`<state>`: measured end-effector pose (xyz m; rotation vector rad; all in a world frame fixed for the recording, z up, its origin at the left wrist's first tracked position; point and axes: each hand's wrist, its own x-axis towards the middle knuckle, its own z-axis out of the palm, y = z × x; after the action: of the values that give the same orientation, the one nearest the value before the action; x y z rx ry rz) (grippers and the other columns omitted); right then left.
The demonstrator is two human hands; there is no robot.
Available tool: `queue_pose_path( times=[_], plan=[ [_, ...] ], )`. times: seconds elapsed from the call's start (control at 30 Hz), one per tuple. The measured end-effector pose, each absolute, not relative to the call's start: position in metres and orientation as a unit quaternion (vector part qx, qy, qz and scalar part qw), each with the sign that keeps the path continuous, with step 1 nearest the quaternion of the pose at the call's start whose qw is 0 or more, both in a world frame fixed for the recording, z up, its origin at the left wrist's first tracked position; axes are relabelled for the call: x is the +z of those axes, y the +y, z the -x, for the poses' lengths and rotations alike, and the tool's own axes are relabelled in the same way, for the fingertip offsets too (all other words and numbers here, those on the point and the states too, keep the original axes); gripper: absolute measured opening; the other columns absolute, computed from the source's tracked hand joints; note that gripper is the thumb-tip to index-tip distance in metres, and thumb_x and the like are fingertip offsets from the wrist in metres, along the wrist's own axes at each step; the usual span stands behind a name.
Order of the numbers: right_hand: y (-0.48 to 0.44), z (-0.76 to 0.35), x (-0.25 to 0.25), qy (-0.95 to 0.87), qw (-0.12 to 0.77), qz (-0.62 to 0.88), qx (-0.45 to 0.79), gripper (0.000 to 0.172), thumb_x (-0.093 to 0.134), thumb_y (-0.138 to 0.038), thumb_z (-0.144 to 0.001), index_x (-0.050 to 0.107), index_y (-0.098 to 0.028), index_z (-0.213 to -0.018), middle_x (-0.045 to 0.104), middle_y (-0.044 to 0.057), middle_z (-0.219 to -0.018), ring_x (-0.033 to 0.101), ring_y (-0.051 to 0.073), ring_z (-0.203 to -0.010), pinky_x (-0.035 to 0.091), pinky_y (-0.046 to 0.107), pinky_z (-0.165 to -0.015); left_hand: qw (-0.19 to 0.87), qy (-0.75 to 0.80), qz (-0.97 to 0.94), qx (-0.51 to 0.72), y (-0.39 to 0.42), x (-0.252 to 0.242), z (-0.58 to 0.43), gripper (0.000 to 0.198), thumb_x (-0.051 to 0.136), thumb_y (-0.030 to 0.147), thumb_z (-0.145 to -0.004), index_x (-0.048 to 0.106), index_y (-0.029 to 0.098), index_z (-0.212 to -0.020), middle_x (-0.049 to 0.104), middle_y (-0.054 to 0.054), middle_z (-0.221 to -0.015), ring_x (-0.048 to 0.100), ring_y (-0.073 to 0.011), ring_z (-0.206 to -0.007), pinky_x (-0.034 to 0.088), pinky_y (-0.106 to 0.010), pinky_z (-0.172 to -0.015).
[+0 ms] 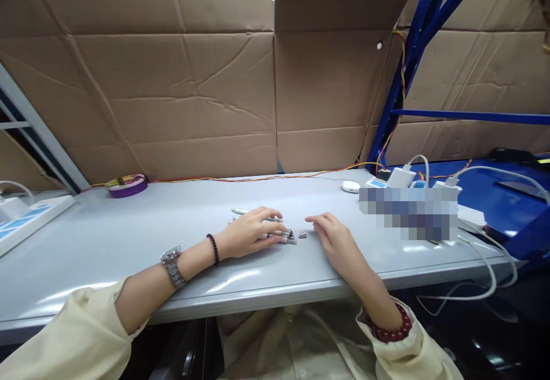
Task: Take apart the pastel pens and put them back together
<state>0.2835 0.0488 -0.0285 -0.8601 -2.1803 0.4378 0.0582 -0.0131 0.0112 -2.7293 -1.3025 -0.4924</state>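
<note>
My left hand (pixel 247 234) lies palm down across several slim pens on the table, its fingers apart and slightly bent over them. A light-green pen (pixel 239 211) sticks out behind the knuckles, and metal pen tips (pixel 291 241) show in front of the fingers. Much of the pens is hidden under that hand. Just right of the tips, a small silver cone-shaped pen tip (pixel 302 235) lies loose on the tabletop. My right hand (pixel 335 239) rests close to this loose piece, fingers stretched towards the left, apparently holding nothing.
Both forearms rest on the grey table (pixel 189 208). A purple roll of tape (pixel 127 186) sits at the back left, and a power strip (pixel 30 222) at the left edge. White chargers (pixel 399 176), cables and a small white case (pixel 351 186) lie right. Cardboard (pixel 172 93) stands behind.
</note>
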Motion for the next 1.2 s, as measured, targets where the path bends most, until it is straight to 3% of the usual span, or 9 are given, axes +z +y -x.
queue_pose_path(
  times=[0.17,0.33,0.5,0.83,1.2],
  plan=[
    [0.0449,-0.2818,-0.0257,-0.86,0.353,0.329,0.165,0.031,0.035,-0.01,-0.088,0.054,-0.02,-0.11,0.061,0.007,-0.101,0.058,0.02,-0.095,0.046,0.034,-0.083,0.036,-0.427,0.889,-0.161,-0.0134,0.0117,-0.0585,0.027,0.04,0.033,-0.094,0.06,0.023,-0.109,0.05,-0.009,-0.117,0.051,-0.0214,-0.102,0.043,-0.034,-0.087],
    [0.0452,-0.2817,-0.0277,-0.863,0.331,0.342,0.169,0.035,0.038,-0.01,-0.085,0.05,-0.021,-0.117,0.063,0.005,-0.094,0.059,0.019,-0.089,0.047,0.035,-0.079,0.035,-0.437,0.884,-0.163,-0.0135,0.0108,-0.0583,0.027,0.04,0.033,-0.094,0.061,0.024,-0.109,0.045,-0.009,-0.123,0.05,-0.0219,-0.106,0.043,-0.033,-0.089],
    [0.045,-0.2821,-0.0269,-0.868,0.343,0.327,0.148,0.034,0.037,-0.008,-0.085,0.055,-0.021,-0.111,0.061,0.007,-0.101,0.057,0.02,-0.094,0.046,0.035,-0.082,0.033,-0.438,0.883,-0.162,-0.0134,0.0097,-0.0574,0.027,0.04,0.034,-0.094,0.06,0.024,-0.109,0.045,-0.01,-0.124,0.051,-0.022,-0.105,0.043,-0.034,-0.09],
    [0.042,-0.2813,-0.0241,-0.87,0.327,0.351,0.115,0.036,0.039,-0.007,-0.081,0.054,-0.021,-0.111,0.059,0.006,-0.097,0.058,0.02,-0.086,0.047,0.033,-0.075,0.035,-0.44,0.882,-0.165,-0.0129,0.0076,-0.0563,0.025,0.041,0.031,-0.094,0.06,0.023,-0.108,0.039,-0.01,-0.129,0.047,-0.0221,-0.111,0.042,-0.035,-0.093],
    [0.0435,-0.2815,-0.0228,-0.845,0.368,0.347,0.174,0.034,0.041,-0.008,-0.08,0.055,-0.02,-0.108,0.063,0.005,-0.094,0.06,0.018,-0.085,0.047,0.031,-0.076,0.027,-0.446,0.88,-0.16,-0.0129,0.0083,-0.0565,0.026,0.041,0.031,-0.094,0.059,0.024,-0.111,0.038,-0.009,-0.13,0.051,-0.0212,-0.105,0.044,-0.035,-0.091]
  ],
)
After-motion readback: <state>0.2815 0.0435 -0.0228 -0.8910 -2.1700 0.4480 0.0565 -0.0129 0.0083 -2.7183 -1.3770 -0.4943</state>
